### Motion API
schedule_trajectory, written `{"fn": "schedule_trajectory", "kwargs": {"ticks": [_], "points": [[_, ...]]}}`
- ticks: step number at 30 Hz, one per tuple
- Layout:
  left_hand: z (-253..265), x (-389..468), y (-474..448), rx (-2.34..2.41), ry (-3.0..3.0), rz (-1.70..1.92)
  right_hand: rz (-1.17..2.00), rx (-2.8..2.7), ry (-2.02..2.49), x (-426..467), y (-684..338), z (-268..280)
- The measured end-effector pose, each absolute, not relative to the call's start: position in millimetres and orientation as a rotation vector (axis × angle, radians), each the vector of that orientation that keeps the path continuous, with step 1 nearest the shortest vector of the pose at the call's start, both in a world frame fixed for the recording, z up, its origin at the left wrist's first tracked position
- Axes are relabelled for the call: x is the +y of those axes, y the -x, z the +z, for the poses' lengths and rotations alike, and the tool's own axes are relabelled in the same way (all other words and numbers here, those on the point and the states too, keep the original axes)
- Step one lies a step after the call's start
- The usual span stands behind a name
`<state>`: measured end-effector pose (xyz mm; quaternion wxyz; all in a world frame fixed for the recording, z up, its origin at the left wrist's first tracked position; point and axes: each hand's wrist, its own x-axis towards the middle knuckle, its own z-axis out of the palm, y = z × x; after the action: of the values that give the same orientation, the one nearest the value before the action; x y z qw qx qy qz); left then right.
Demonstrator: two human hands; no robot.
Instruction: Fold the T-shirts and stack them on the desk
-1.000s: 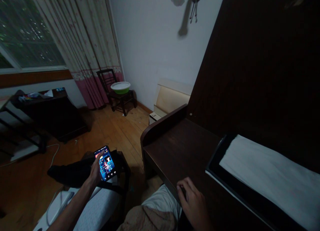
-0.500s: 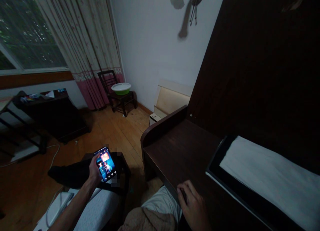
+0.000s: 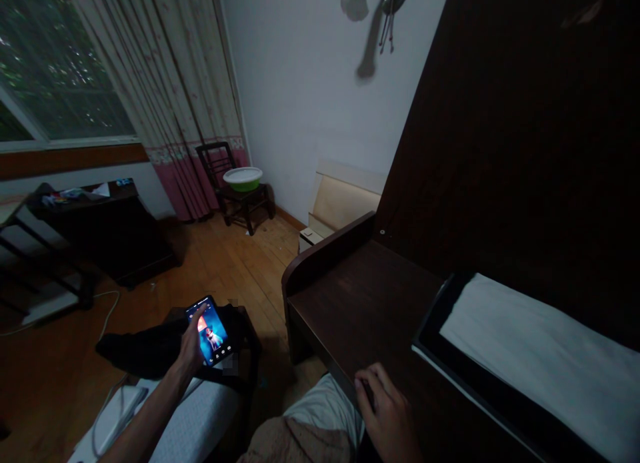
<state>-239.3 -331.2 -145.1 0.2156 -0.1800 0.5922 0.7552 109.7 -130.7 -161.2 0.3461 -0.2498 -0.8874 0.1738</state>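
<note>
My left hand [image 3: 191, 348] is wrapped round a smartphone [image 3: 215, 336] with a lit screen. Its thumb lies across the upper part of the display, which shows a bright figure on blue. At the front edge of a dark wooden desk [image 3: 345, 296], my right hand [image 3: 387, 409] rests with curled fingers. Whether anything is inside those fingers is hidden. To the right of that hand, a folded white cloth [image 3: 540, 349] lies on a flat black item [image 3: 435, 323] on the desk.
A black garment [image 3: 145, 346] and a white power strip [image 3: 117, 416] lie left of my forearm. Near the curtain [image 3: 185, 109], a wooden chair [image 3: 215, 159] holds a green basin [image 3: 244, 184] with a white lid. A dark cabinet [image 3: 100, 229] stands by the window.
My left thumb has moved from the phone's left edge onto the upper screen, and the picture on the display has changed. The right hand has hardly moved.
</note>
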Motion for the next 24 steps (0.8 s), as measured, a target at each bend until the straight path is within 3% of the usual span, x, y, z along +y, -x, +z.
{"fn": "schedule_trajectory", "kwargs": {"ticks": [24], "points": [[-135.1,-341.4,236.6,1.387,0.376,2.193,0.434,-2.285,0.626,-130.5,-110.1,-164.3]]}}
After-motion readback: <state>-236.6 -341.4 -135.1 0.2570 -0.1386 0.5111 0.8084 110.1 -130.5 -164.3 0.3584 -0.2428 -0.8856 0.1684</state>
